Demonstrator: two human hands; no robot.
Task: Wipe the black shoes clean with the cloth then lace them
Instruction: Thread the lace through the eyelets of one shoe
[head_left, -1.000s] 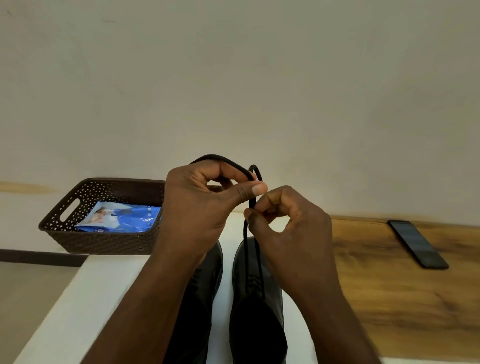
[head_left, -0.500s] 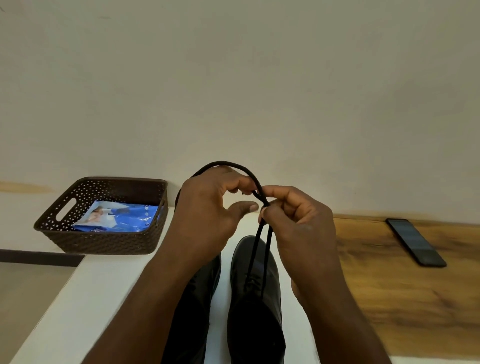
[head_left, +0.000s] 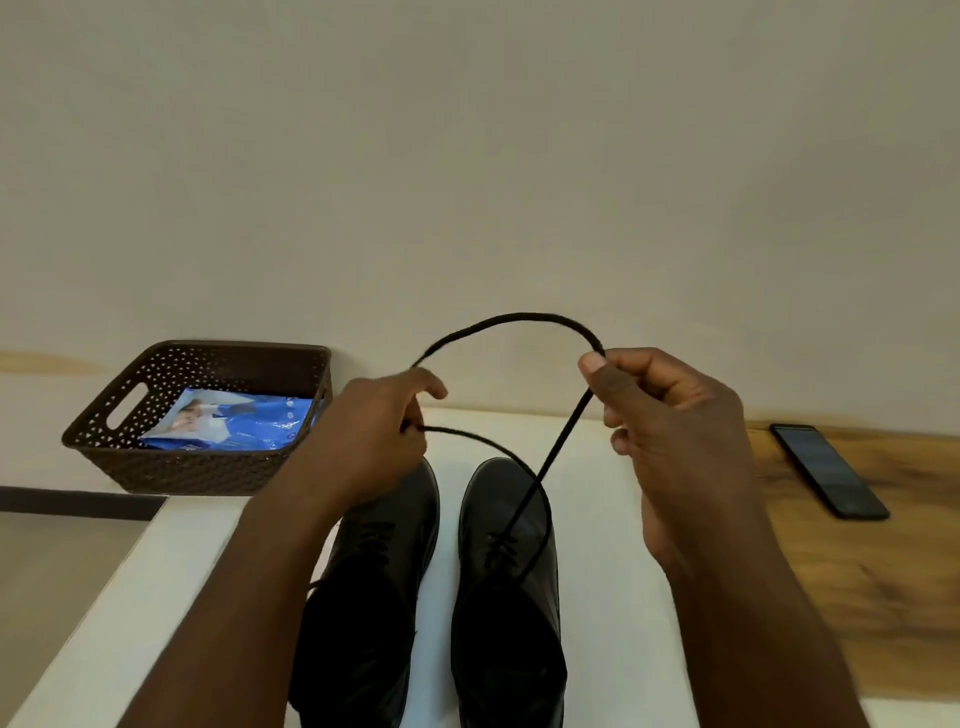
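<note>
1. Both hands, left (head_left: 371, 436) and right (head_left: 670, 415), pinching the lace (head_left: 519, 318) above the right-side shoe (head_left: 506, 587) on the counter (head_left: 597, 493).
2. Pull evenly, fingers clamped, tension equal before knotting.

two glossy black leather shoes (head_left: 447, 571) stand side by side, toes pointing away, below and between the hands. a thin black round lace (head_left: 519, 318) rises from the right shoe's eyelets to the right hand (head_left: 670, 431), arches over, and ends in the left hand (head_left: 363, 441).
</note>
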